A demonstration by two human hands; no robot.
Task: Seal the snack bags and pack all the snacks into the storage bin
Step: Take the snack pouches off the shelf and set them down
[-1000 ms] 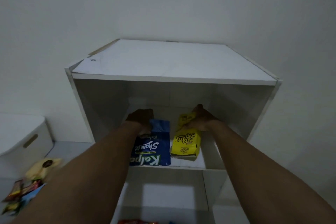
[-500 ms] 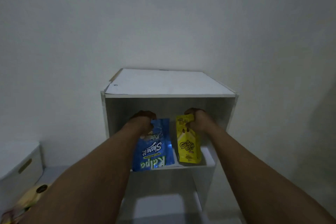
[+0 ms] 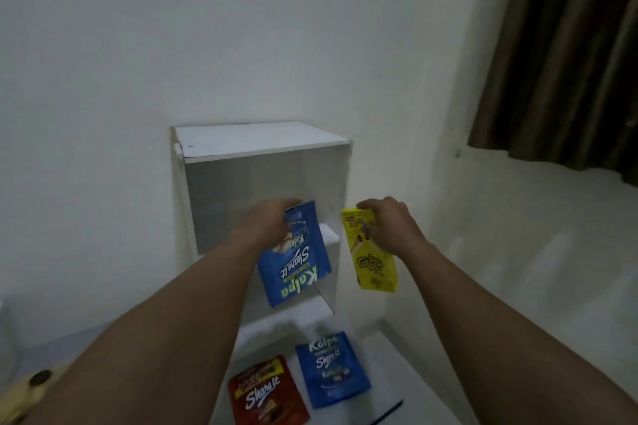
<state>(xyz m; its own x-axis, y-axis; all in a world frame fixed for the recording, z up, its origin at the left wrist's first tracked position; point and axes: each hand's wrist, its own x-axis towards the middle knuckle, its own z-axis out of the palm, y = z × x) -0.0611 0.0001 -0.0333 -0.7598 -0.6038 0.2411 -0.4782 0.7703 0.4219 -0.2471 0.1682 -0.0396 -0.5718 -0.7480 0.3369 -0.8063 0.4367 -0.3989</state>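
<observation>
Now, in the head view, my left hand [image 3: 272, 217] grips the top of a blue snack bag [image 3: 297, 259] in front of the white shelf unit [image 3: 262, 138], fingers curled round its edge. My right hand [image 3: 386, 221] pinches a yellow snack bag [image 3: 371, 259] just right of the unit. Below the unit lie a second blue bag [image 3: 331, 369] and a red bag [image 3: 267, 393]. I judge this the gathering step; next come sealing the tops and finding the bin, unseen here.
</observation>
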